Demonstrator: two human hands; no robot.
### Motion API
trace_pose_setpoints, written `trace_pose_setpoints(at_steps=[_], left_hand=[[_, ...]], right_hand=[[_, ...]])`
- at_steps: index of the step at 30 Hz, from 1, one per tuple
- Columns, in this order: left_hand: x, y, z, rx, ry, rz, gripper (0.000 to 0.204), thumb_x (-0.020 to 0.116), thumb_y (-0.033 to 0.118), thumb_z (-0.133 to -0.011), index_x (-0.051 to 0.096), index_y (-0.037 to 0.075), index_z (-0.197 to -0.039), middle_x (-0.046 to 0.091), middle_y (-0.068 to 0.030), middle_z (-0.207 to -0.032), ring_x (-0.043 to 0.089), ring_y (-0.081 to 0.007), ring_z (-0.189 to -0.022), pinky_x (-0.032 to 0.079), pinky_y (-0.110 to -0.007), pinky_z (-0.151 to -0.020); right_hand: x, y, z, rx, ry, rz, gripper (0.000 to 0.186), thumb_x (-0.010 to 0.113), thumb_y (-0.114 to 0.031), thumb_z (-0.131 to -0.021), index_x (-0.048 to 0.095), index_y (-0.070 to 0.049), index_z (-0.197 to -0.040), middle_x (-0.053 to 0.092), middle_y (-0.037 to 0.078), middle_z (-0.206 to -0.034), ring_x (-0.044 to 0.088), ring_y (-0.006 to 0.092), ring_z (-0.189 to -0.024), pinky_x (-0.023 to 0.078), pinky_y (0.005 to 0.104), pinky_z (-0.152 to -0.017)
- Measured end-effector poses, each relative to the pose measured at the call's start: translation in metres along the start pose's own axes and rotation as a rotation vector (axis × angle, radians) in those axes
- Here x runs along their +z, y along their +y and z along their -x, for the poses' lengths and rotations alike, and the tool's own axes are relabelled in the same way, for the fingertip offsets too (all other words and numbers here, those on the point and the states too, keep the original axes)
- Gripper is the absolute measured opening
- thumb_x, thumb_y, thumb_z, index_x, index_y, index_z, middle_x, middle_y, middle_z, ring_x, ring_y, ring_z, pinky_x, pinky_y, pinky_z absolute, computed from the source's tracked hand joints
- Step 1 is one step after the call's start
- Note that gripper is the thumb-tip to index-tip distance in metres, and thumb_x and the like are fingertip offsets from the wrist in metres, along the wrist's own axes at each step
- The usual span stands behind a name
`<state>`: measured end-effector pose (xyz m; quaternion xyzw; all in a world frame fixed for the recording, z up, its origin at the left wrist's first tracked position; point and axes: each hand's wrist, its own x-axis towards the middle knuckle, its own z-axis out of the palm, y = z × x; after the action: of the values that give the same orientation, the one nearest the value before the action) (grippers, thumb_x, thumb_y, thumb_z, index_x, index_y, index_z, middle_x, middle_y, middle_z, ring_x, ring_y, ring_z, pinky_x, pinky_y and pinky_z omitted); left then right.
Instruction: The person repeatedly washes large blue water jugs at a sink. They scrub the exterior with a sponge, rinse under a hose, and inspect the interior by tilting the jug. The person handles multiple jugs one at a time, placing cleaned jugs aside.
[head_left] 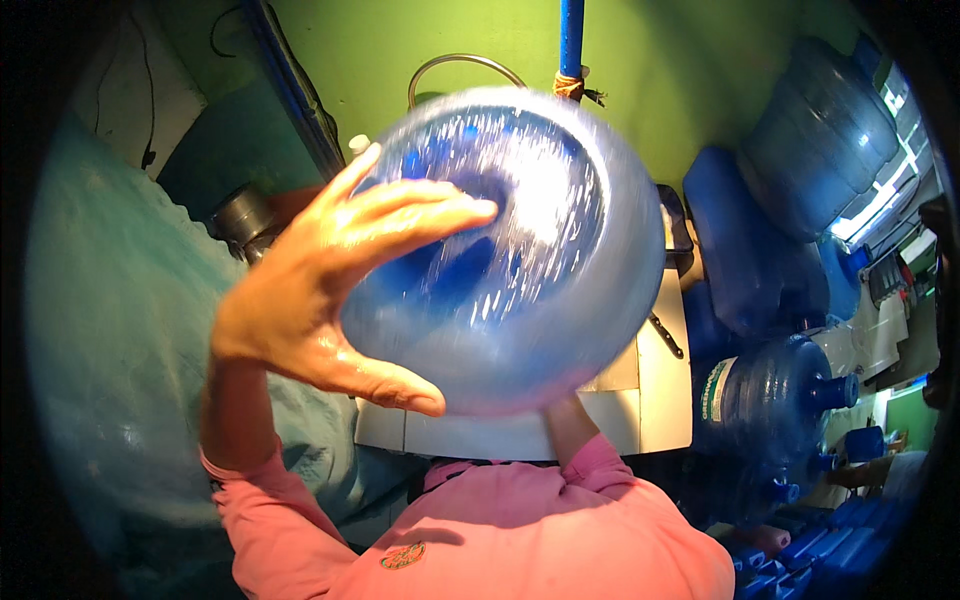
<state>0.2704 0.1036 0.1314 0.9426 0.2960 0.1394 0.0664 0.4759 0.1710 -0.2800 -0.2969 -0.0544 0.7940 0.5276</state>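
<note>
A large translucent blue water jug [545, 345] fills the middle of the view, its round end facing up at me. Water drops streak that end, and the jug is smeared by motion while my hand stays fairly sharp. My left hand [310, 275] is wet and open at the jug's left side. Its fingers spread over the edge of the round end, with the thumb stretched along the lower left. How firmly it touches cannot be told. My right forearm [570, 430], in a pink sleeve, runs behind the jug, which hides the right hand.
Below the jug is a white work surface [665, 400] with a black-handled knife [665, 335]. Several blue jugs [765, 385] are stacked at the right. A blue pipe [571, 40] and a curved metal tube [465, 60] stand before the green wall. Pale green plastic sheeting [120, 350] covers the left.
</note>
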Motion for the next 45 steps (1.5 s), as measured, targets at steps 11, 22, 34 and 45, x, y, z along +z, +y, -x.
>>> trace_pose_setpoints(at_steps=[11,22,34,45], left_hand=[[0.268,-0.133,0.071,-0.903,0.703,1.058,0.065,0.075,0.023,-0.090,0.047,-0.008,-0.139,0.059,-0.0205,-0.133,0.054,-0.0260,-0.127,0.041,-0.038,-0.109],[0.376,-0.162,-0.145,-0.707,0.497,0.867,0.046,0.059,0.024,-0.092,0.054,0.005,-0.133,0.065,-0.0243,-0.117,0.062,-0.0353,-0.110,0.046,-0.040,-0.097],[0.202,-0.163,-0.138,-0.446,0.643,1.172,0.029,0.047,0.009,-0.097,0.062,0.000,-0.121,0.067,-0.0068,-0.099,0.063,-0.0126,-0.088,0.054,-0.027,-0.068],[0.269,-0.168,-0.101,-0.377,0.465,1.015,0.033,0.051,0.010,-0.094,0.060,-0.001,-0.123,0.068,-0.0057,-0.104,0.061,-0.0113,-0.098,0.051,-0.028,-0.084]], right_hand=[[-0.073,-0.168,0.070,-0.885,0.195,-0.080,0.031,0.065,-0.039,-0.083,0.061,-0.009,-0.091,0.064,0.008,-0.085,0.063,0.0232,-0.079,0.056,0.0408,-0.077],[-0.026,-0.029,-0.045,-1.043,0.173,1.288,0.053,0.090,-0.026,-0.059,0.063,-0.004,-0.098,0.066,0.014,-0.086,0.066,0.0335,-0.080,0.053,0.0407,-0.077],[-0.010,-0.060,-0.096,-0.693,0.142,1.283,0.060,0.087,-0.044,-0.066,0.065,-0.003,-0.105,0.073,0.013,-0.097,0.070,0.0262,-0.091,0.054,0.0392,-0.083],[0.010,-0.052,-0.093,-0.635,0.150,1.266,0.063,0.088,-0.039,-0.063,0.062,-0.002,-0.108,0.073,0.013,-0.099,0.070,0.0268,-0.094,0.054,0.0375,-0.082]])
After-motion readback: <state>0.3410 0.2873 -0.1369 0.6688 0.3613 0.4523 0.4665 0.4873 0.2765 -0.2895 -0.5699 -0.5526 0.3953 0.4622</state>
